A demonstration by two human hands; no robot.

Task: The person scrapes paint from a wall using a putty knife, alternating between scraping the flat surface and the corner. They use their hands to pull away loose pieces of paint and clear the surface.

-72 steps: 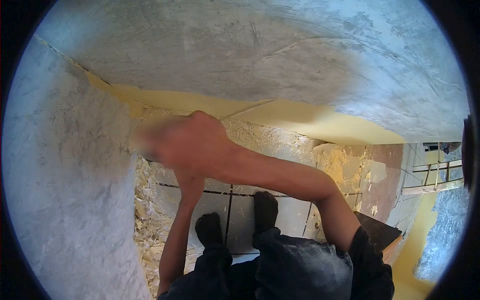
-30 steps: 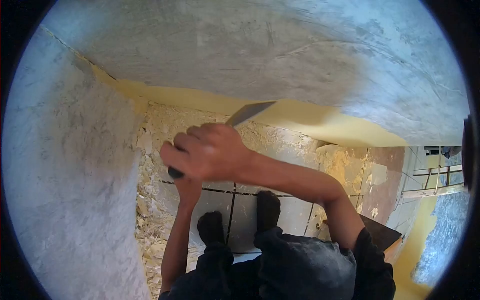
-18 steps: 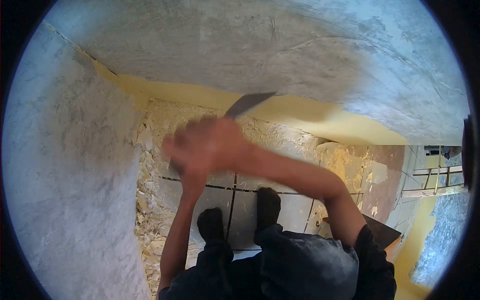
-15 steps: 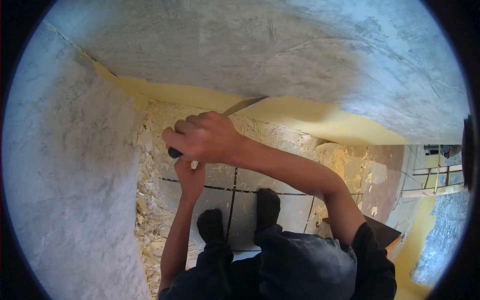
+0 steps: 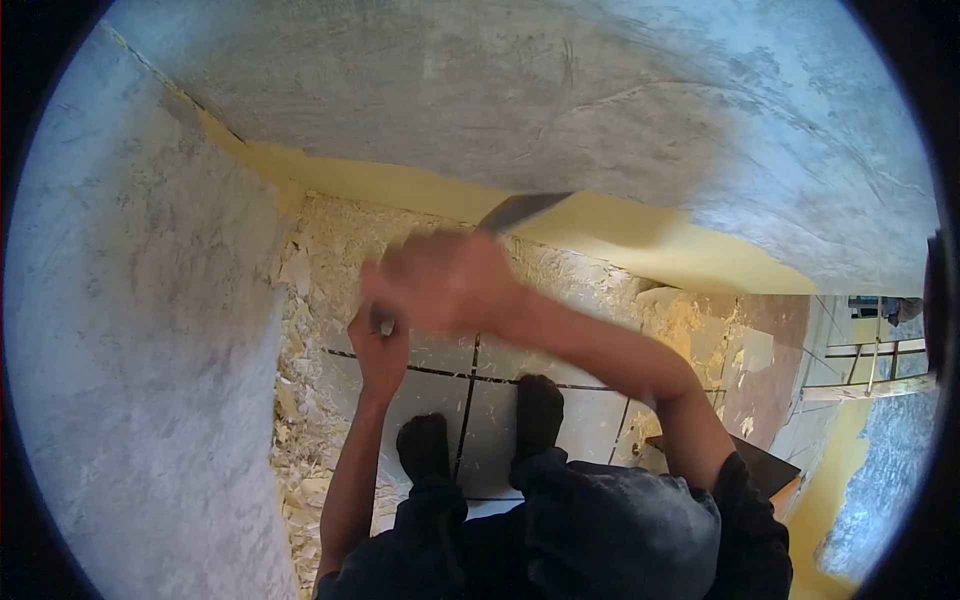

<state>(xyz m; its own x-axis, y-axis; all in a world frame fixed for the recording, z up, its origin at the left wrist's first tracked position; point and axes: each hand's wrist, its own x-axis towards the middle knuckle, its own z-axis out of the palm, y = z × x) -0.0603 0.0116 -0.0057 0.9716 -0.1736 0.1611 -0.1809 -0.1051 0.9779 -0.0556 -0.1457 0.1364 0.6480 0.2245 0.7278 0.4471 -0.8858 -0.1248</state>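
My right hand [image 5: 445, 285], smeared by motion, is closed around the handle of a scraper [image 5: 525, 210]. The scraper's broad metal blade points up and right, with its end at the wall [image 5: 480, 110], along the border between grey surface and yellow paint. Just below and left of it, my left hand [image 5: 380, 340] is held closed. Something small, dark and pale shows at the top of that fist, but I cannot make out what it is. The two hands overlap in view, and whether they touch cannot be told.
Another grey wall [image 5: 150, 330] stands close on the left. Paint flakes [image 5: 300, 420] cover the floor along it and in the corner. My feet [image 5: 538, 415] are on grey tiles [image 5: 590, 420]. A dark flat board [image 5: 765, 465] lies at the right, and a wooden frame [image 5: 870, 385] stands beyond.
My right hand and the scraper have shifted right and slightly down. More of the blade's flat face shows. My left hand has hardly moved.
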